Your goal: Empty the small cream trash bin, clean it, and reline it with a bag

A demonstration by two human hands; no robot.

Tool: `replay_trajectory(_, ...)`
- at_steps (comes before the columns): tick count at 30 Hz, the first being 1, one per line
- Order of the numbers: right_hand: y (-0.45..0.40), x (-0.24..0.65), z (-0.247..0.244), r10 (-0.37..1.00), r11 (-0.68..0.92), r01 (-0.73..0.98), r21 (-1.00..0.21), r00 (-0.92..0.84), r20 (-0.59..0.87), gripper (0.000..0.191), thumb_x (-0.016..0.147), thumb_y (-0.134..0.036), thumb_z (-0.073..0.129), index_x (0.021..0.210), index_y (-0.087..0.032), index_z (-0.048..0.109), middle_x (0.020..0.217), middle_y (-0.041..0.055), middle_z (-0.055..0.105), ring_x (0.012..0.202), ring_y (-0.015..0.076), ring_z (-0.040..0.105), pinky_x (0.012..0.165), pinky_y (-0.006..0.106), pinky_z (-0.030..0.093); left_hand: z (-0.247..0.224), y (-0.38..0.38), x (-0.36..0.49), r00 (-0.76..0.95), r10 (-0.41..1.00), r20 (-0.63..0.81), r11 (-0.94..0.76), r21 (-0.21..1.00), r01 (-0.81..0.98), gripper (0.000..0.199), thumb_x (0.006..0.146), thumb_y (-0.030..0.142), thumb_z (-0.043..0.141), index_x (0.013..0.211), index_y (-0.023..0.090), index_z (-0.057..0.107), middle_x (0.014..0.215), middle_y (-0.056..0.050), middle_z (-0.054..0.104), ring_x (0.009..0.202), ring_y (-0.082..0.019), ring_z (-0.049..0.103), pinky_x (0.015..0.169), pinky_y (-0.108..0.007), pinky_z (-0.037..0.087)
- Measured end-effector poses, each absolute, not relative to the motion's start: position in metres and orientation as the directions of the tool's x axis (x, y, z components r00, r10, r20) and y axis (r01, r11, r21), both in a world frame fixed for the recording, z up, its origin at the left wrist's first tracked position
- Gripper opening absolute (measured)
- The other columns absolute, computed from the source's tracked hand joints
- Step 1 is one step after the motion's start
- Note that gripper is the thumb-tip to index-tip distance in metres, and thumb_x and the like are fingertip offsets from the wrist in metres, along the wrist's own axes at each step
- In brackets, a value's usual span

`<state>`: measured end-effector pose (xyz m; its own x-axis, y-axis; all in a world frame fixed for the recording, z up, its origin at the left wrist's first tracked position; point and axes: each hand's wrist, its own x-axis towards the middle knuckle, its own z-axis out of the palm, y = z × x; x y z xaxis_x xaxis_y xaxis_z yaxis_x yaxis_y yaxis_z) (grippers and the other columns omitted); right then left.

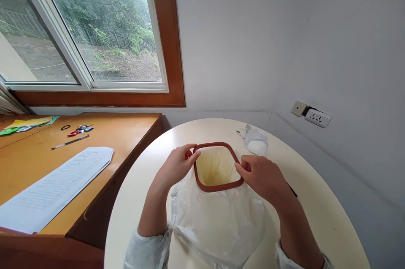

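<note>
A bin stands on the round cream table (133,201), with a reddish-brown squared ring (218,187) around its mouth. A translucent white plastic bag (218,222) lines the yellowish inside and hangs loosely over the outside. My left hand (177,163) grips the ring's left back corner between thumb and fingers. On the right side, my right hand (261,174) pinches the ring, thumb on top and fingers curled. Behind my right hand lies a clear plastic bag with something white in it (257,142).
On the left, a wooden desk (136,127) holds written papers (63,184), a pen (70,142), keys (82,129), a black band (64,127) and coloured sheets (28,123). A dark thin object (292,190) shows partly beside my right wrist. Wall sockets (318,117) are at right.
</note>
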<state>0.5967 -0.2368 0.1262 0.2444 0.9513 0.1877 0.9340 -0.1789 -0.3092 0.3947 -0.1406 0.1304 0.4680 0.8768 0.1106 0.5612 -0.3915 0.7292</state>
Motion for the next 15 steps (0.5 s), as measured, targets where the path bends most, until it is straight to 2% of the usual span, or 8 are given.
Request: replay_trajectory(15,-0.2372,0.5959,0.1274,0.957,-0.179,0.936,-0.303,0.237,0.167,0.036,0.083,-0.035,0.039,0.052,-0.018,0.033,0.048,-0.0028,0.045,0.047,0.0093,0.035,0.046,0.024,0.018,0.1298,-0.1399,0.3943,0.486,0.871,0.070,-0.390,0.700,0.599,0.049,0.082,0.054,0.037,0.110,0.018,0.057,0.075,-0.004,0.062,0.068,-0.019,0.054,0.062,-0.030,0.041)
